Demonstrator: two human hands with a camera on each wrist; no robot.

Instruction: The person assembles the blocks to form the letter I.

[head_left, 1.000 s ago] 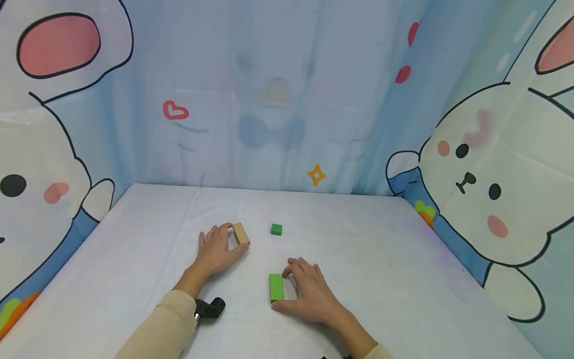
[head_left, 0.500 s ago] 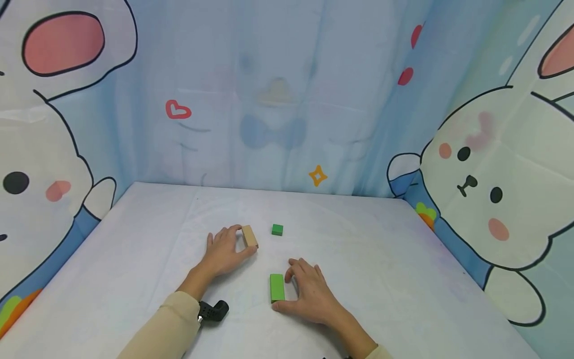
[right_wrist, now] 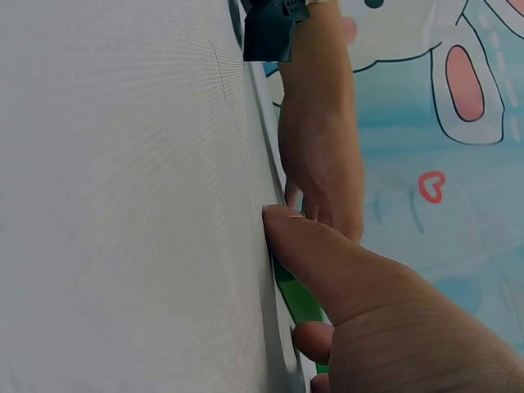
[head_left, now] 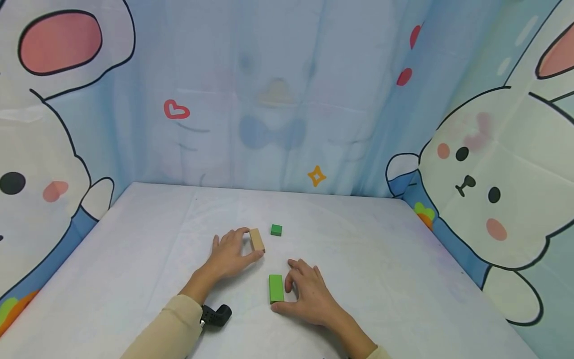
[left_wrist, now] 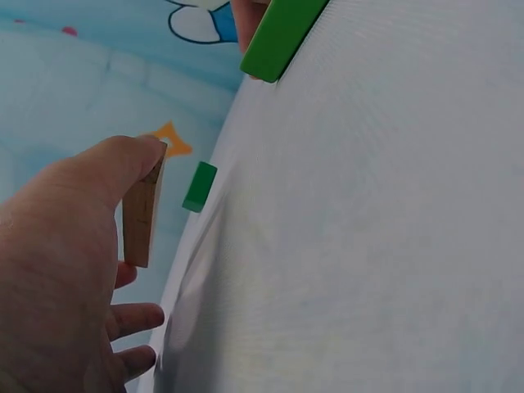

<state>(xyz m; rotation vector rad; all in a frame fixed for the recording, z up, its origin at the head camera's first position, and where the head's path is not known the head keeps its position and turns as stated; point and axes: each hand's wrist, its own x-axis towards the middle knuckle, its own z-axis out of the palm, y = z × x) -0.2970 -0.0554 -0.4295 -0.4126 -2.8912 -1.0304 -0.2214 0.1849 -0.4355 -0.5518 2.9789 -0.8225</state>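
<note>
My left hand (head_left: 229, 257) pinches a plain wooden block (head_left: 257, 240) by its ends, between thumb and forefinger. In the left wrist view, the same wooden block (left_wrist: 142, 217) shows its narrow side, with the other fingers spread below. My right hand (head_left: 311, 294) holds a light green rectangular block (head_left: 276, 288). Its thumb lies at the near end and its curled forefinger close along the right side. In the right wrist view, the thumb partly hides this green block (right_wrist: 300, 301). A small dark green block (head_left: 276, 230) sits apart, beyond both hands.
A white cloth (head_left: 372, 264) covers the table. Behind it hangs a blue curtain (head_left: 215, 65) printed with rabbits, a heart and a star. A black device (head_left: 216, 315) sticks out from the left wrist.
My left hand has carried the wooden block to the right and slightly nearer. The right forefinger has slid nearer along the light green block's side, while that block stays in place.
</note>
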